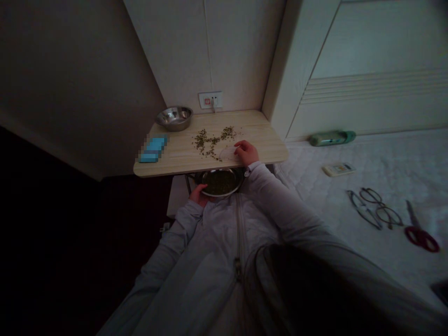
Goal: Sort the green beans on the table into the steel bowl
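My left hand [199, 195] grips the rim of a shiny metal bowl [229, 192], held just below the table's front edge; a dark green mass lies inside it. On the tabletop my right hand [246, 153] has its fingers closed on a thin, see-through plastic piece [228, 153], maybe a lid or a sheet; its exact kind is hard to make out. Left of and beyond that hand, small green bean-like grains [203, 141] lie scattered in uneven patches.
The small wooden table [182, 161] stands against the wall under a socket [210, 100]. On it are another metal bowl [178, 122] and a blue phone-like object [154, 149]. To the right, a bed [308, 186] bears a green bottle [331, 138], a remote [339, 169], eyeglasses [389, 216] and red-handled scissors [422, 239].
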Demonstrator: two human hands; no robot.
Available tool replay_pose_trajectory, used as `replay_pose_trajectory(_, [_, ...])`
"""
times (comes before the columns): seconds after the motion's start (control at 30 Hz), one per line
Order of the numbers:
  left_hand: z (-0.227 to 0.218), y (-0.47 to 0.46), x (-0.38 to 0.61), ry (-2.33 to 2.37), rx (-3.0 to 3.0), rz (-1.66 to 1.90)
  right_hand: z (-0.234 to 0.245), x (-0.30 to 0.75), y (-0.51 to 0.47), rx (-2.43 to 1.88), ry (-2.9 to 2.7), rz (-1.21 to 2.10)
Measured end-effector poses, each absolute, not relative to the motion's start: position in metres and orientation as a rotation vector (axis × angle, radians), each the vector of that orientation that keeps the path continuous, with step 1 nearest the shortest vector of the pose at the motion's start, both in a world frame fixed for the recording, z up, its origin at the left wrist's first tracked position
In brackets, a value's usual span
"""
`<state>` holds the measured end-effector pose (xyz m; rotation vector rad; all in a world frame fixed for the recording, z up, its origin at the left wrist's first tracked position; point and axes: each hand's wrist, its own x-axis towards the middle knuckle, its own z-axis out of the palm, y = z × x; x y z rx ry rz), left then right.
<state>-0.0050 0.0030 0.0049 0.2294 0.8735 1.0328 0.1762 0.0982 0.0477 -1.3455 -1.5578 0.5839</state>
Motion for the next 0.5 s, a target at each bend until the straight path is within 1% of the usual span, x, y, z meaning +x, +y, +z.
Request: replay_pose_trajectory(0.5, [0.0026,0.0042,-0.0062,0.870,0.260,1.017,0.0462,0.1759,0.0995,-1.346,-1.560,0.592])
